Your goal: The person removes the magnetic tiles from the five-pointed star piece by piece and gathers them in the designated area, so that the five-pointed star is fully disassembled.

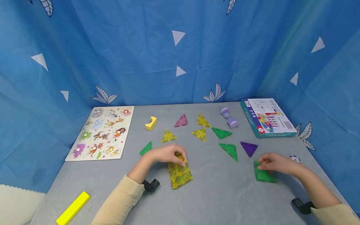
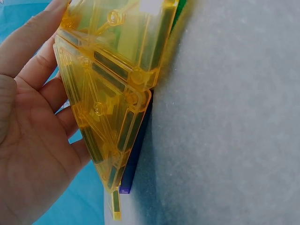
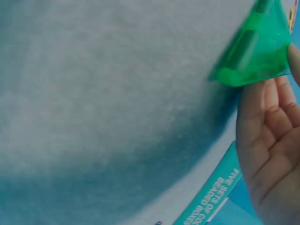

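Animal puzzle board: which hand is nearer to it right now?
Left. The left hand is to the right of the animal puzzle board, gripping yellow tiles; the right hand is much farther right, pinching a green tile.

Animal puzzle [image 1: 110, 130], lilac hourglass [image 1: 228, 117], box [image 1: 270, 117]

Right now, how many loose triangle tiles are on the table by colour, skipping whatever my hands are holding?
Green triangles: 3
Yellow triangles: 3
Pink triangle: 1
Purple triangle: 1
Total: 8
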`<move>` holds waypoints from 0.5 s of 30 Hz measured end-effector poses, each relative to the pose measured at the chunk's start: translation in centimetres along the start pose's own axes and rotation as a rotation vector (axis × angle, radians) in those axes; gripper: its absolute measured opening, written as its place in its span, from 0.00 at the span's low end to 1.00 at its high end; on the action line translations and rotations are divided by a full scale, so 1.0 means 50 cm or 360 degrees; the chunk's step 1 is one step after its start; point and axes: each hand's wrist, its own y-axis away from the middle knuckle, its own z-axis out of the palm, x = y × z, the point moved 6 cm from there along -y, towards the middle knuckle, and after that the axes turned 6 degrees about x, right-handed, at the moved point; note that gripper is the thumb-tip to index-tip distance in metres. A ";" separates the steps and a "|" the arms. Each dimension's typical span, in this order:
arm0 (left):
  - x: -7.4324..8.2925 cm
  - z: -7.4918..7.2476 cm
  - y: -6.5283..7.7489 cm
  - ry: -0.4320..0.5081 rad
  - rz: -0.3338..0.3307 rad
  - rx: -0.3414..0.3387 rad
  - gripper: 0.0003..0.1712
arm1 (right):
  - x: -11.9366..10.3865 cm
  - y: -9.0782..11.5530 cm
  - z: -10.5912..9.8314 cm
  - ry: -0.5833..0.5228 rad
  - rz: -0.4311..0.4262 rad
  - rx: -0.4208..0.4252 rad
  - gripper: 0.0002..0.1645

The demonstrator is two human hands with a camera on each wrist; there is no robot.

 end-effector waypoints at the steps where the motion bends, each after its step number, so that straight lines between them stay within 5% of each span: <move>1: 0.000 0.000 0.000 0.0001 0.0000 0.0005 0.03 | -0.003 -0.002 -0.002 0.0051 0.0015 0.0031 0.11; 9: 0.026 -0.002 0.008 0.0053 -0.0002 0.0010 0.05 | -0.078 -0.026 -0.014 0.0507 -0.0024 0.0468 0.15; 15: 0.048 -0.006 0.015 0.0069 -0.0013 0.0029 0.05 | -0.177 -0.092 0.071 0.0373 -0.0305 0.0427 0.18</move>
